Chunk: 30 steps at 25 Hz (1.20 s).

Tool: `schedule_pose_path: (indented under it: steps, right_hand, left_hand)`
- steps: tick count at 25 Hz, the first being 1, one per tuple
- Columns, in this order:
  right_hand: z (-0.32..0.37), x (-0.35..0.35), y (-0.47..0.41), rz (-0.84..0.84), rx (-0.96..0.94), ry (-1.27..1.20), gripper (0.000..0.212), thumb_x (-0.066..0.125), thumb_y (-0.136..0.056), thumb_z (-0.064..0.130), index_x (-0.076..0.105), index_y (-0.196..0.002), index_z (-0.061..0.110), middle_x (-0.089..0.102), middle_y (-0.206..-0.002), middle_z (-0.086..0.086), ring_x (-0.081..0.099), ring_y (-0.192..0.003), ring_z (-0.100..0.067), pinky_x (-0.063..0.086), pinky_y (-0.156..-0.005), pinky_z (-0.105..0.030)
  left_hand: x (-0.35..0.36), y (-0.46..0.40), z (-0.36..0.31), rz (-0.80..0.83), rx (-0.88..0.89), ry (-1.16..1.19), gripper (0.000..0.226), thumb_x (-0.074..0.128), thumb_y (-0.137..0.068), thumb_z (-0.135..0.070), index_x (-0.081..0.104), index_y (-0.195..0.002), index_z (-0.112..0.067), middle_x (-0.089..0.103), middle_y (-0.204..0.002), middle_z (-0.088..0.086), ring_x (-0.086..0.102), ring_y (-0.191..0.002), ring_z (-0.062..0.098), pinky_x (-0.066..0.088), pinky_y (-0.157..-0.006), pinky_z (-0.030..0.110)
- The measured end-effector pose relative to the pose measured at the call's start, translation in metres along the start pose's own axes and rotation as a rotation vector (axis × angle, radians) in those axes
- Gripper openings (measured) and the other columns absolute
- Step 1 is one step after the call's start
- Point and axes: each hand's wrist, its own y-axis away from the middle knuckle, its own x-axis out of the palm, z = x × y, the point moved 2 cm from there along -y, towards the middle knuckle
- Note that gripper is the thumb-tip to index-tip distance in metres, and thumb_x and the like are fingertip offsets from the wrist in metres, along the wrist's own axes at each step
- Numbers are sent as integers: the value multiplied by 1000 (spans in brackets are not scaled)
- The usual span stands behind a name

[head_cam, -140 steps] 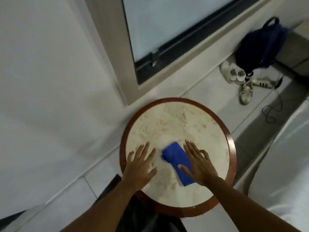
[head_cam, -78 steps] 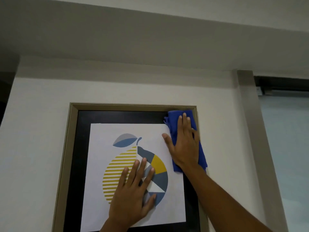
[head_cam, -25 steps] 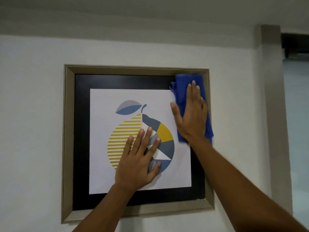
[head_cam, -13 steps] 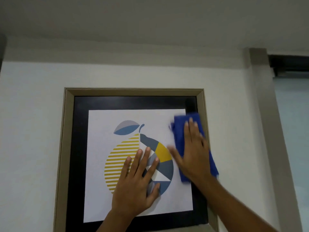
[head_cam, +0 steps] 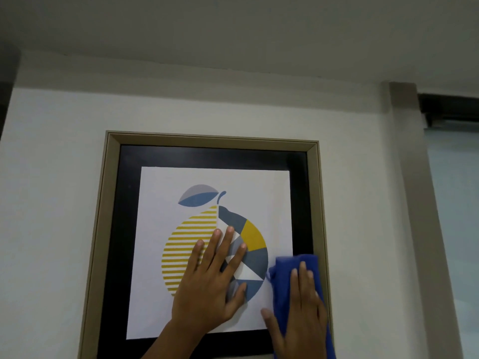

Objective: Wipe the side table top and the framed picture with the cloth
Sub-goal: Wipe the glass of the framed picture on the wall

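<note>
The framed picture (head_cam: 207,156) hangs on a white wall: a tan frame, a black mat and a white print of a yellow, blue and grey lemon. My left hand (head_cam: 210,283) lies flat on the print with fingers spread, over the lemon's lower half. My right hand (head_cam: 300,317) presses the blue cloth (head_cam: 285,281) flat against the picture's lower right, across the print's edge, the black mat and the frame's right side. The cloth sticks out above and beside my fingers. The side table is out of view.
A tan window post (head_cam: 412,203) runs down the wall to the right of the picture, with a frosted pane (head_cam: 453,229) and a dark rail (head_cam: 451,112) beyond it. The ceiling (head_cam: 233,29) fills the top.
My right hand has slid the cloth down the picture's right side, from the top right corner to the lower right. My left hand has stayed on the lemon.
</note>
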Motion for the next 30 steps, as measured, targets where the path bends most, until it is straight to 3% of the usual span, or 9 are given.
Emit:
schedule_pose_path:
  steps: [3,6,8,11,15,17,25,28,30]
  right_hand:
    - [12,-19,-78,-36,-55,-43,89,36,-91,68,21,-155,8,21,-162,-12,21,-148,-30,23,-114,-46]
    - [34,-40,-190,-105,-42,-77,86,36,-93,65,17,-156,9,12,-165,-9,12,-151,-26,17,-117,-45]
    - [42,-41,-217,-156,-18,-46,83,34,-95,63,19,-156,9,11,-165,-10,13,-151,-26,18,-116,-43]
    - [29,-26,-175,-197,-27,-65,82,31,-97,63,18,-156,9,14,-165,-7,12,-151,-23,18,-118,-41]
    - [12,2,-20,-76,45,-59,86,29,-95,68,11,-158,12,7,-166,-3,13,-151,-24,25,-116,-45]
    - [5,2,16,-55,71,-74,86,29,-95,69,10,-158,14,9,-166,-5,17,-150,-26,29,-113,-48]
    - [38,-41,-198,-115,-14,-60,86,32,-95,64,15,-157,7,9,-166,-7,5,-152,-21,6,-118,-35]
    - [35,-30,-180,-160,-28,-73,85,29,-95,65,14,-157,9,10,-166,-4,6,-152,-20,9,-119,-35]
    - [21,-13,-112,-129,0,-96,84,32,-96,64,13,-157,10,10,-166,-4,8,-152,-21,13,-119,-35]
  left_hand:
    - [4,2,2,-20,10,-8,80,41,-94,-64,21,-160,-24,13,-170,10,9,-156,34,0,-126,49]
    - [1,2,0,-32,21,-3,77,40,-96,-61,21,-160,-23,13,-170,10,10,-156,34,4,-126,50]
    - [-3,1,1,-44,27,4,75,40,-96,-58,22,-160,-22,16,-169,12,10,-156,34,8,-125,52]
    - [-4,-1,-1,-32,30,-23,72,37,-98,-57,25,-159,-21,18,-169,14,11,-156,34,11,-125,53]
    - [-3,-2,0,-27,29,-29,74,34,-98,-59,22,-160,-21,13,-170,14,8,-156,35,10,-124,54]
    - [-4,-2,-2,-15,31,-32,74,34,-98,-59,23,-160,-20,12,-170,13,9,-156,35,11,-124,54]
    - [3,-1,0,-48,37,-24,74,35,-97,-61,25,-159,-22,13,-170,11,13,-155,35,10,-124,54]
    - [5,1,2,-69,28,-41,74,35,-97,-61,26,-159,-22,14,-170,12,13,-155,35,10,-124,54]
    - [3,2,-1,-64,34,-35,74,35,-98,-60,25,-159,-21,14,-170,12,13,-155,35,11,-124,54]
